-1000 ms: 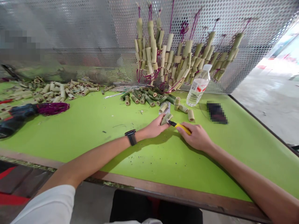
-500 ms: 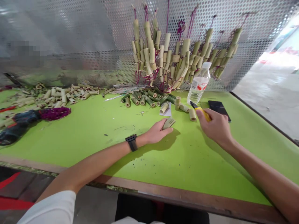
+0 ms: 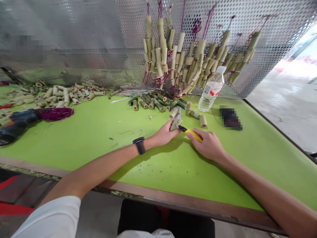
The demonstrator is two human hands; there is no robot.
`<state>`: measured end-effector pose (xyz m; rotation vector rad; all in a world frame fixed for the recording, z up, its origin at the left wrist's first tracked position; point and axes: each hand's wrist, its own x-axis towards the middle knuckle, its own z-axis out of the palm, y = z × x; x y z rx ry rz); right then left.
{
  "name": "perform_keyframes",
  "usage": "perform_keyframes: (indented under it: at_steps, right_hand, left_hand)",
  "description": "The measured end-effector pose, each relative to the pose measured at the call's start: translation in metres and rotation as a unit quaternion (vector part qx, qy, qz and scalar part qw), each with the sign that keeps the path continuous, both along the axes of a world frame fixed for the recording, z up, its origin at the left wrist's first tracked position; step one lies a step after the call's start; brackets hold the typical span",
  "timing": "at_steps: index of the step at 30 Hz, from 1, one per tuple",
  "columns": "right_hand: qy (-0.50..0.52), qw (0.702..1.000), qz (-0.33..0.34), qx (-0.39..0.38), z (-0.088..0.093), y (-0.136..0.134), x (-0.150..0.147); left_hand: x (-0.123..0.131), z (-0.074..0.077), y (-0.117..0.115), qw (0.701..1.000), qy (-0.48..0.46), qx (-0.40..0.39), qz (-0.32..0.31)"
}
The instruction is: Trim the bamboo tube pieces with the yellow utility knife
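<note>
My left hand (image 3: 164, 133) is closed round a short pale bamboo piece (image 3: 175, 124), pressing it on the green table (image 3: 99, 132). My right hand (image 3: 209, 144) grips a yellow-handled utility knife (image 3: 192, 133); its dark tip touches the bamboo piece. A black watch sits on my left wrist. Just beyond the hands lie a few loose bamboo tubes (image 3: 203, 121) and a pile of green bamboo pieces (image 3: 156, 100).
Strung bamboo tubes (image 3: 188, 59) with purple cord hang on the perforated metal screen at the back. A clear water bottle (image 3: 210, 91) and a dark phone (image 3: 230, 118) lie right of the pile. Pale bamboo offcuts (image 3: 61, 94), purple cord (image 3: 55, 113) and a dark tool sit left.
My right hand, which had swung out right toward the bottle with the knife, has come back to the bamboo piece. My left hand kept hold of the piece.
</note>
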<state>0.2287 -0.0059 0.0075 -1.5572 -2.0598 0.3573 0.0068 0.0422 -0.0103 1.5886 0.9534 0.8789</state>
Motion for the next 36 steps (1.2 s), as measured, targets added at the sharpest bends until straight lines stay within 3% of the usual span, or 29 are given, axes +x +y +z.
perform_keyframes:
  at_steps: [11,17,21,25,32,36]
  right_hand:
    - [-0.027,0.999,0.022,-0.026,0.001,0.0,0.004]
    - [-0.042,0.999,-0.02,-0.02,-0.001,0.001,0.003]
    - [0.015,0.997,-0.072,-0.037,-0.003,0.012,0.013]
    - [0.059,0.99,-0.129,-0.005,-0.001,0.019,0.026]
    - [0.037,0.999,-0.003,-0.036,0.001,0.004,0.009]
    - [0.013,0.999,0.015,-0.028,0.002,0.0,0.005]
  left_hand:
    - [-0.002,-0.001,0.0,0.998,0.044,0.045,-0.02]
    - [-0.001,0.0,0.002,0.997,0.06,0.053,-0.01]
    - [-0.003,0.007,-0.005,0.997,0.079,0.021,-0.018]
    - [-0.006,0.01,-0.008,0.996,0.065,0.049,-0.04]
    - [-0.004,-0.001,0.007,1.0,0.024,-0.014,-0.008]
    - [-0.005,-0.001,0.007,0.999,0.033,-0.007,-0.015]
